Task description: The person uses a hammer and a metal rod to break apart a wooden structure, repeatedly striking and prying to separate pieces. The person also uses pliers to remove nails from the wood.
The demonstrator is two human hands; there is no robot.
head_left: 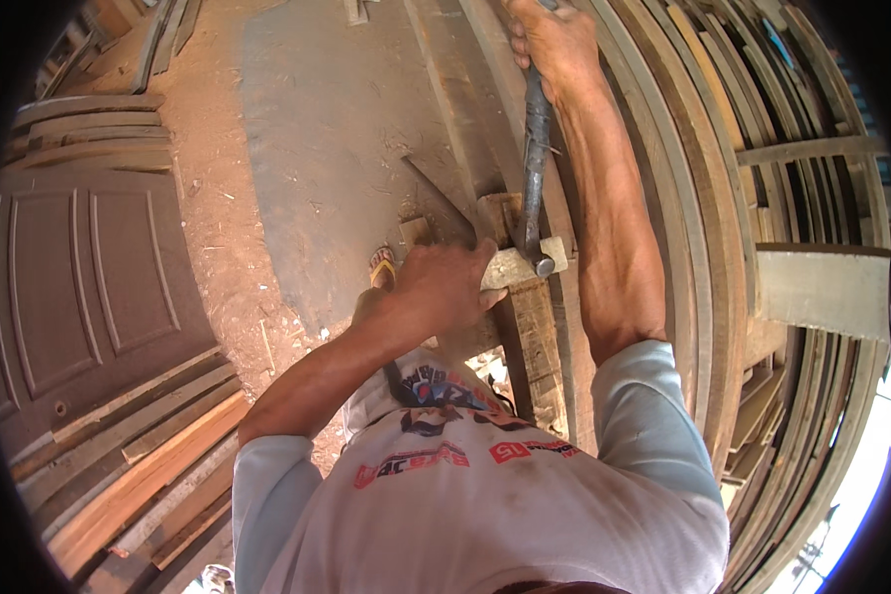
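My right hand (556, 48) is closed round the end of a hammer's dark, wrapped handle (538, 134). The hammer's metal head (537, 259) meets the top of a short pale wood block (513, 269). Gripping that block at its left end is my left hand (434, 285), thumb and fingers on either side. A dark thin rod (436, 190) slants away beyond my left knuckles; whether that hand also holds it I cannot tell. Below the block lies a rough wooden beam (539, 346), running toward me.
Long planks (698, 247) are stacked along my right, with a pale crosspiece (824, 292) jutting over them. At left lies a brown panelled door (89, 267), more boards (158, 475) nearer me. A grey sheet (327, 148) covers part of the dirt floor. My sandalled foot (382, 261) shows beside my left wrist.
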